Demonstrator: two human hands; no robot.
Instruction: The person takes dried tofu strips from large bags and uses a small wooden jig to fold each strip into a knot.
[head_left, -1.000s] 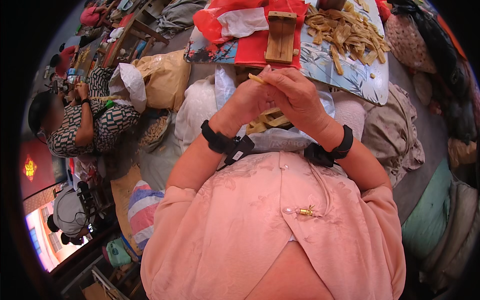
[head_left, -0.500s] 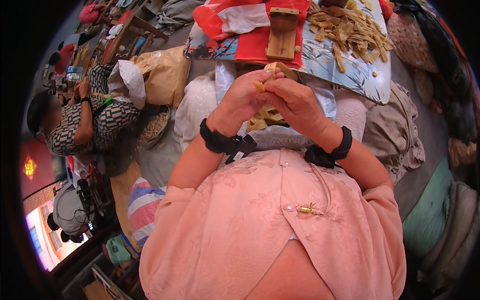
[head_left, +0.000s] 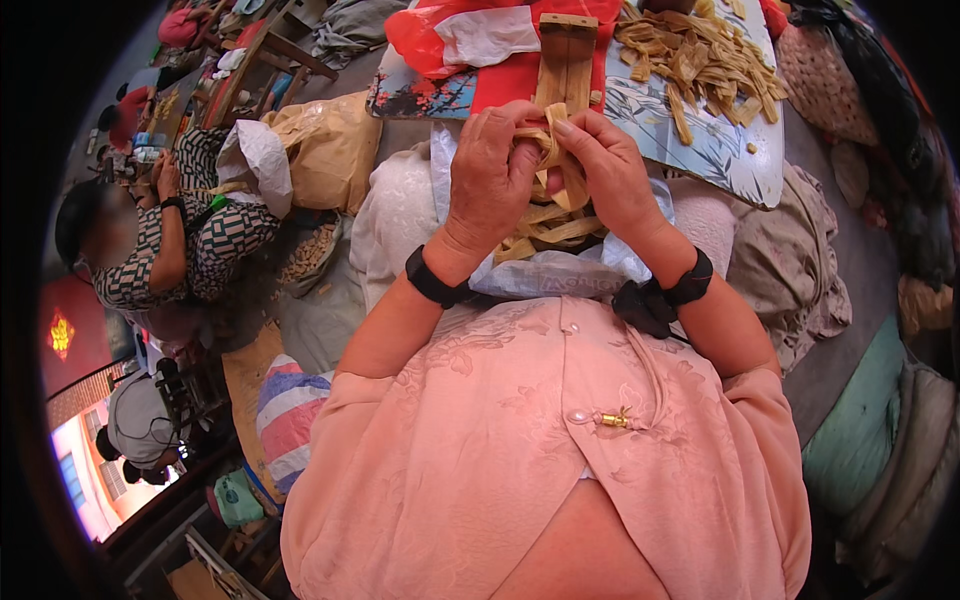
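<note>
Strips [head_left: 700,65] lie heaped on the patterned tabletop [head_left: 715,160], sacks [head_left: 855,425] lining the floor [head_left: 842,358].

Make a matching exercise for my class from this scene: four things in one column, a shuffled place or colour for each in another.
1. Looped strip
2. Wooden block
3. Strip heap
4. Striped fabric

A. Right part of table
B. White, blue and pinkish red
C. Between left hand and right hand
D. On red cloth

Pairs: 1-C, 2-D, 3-A, 4-B
</note>
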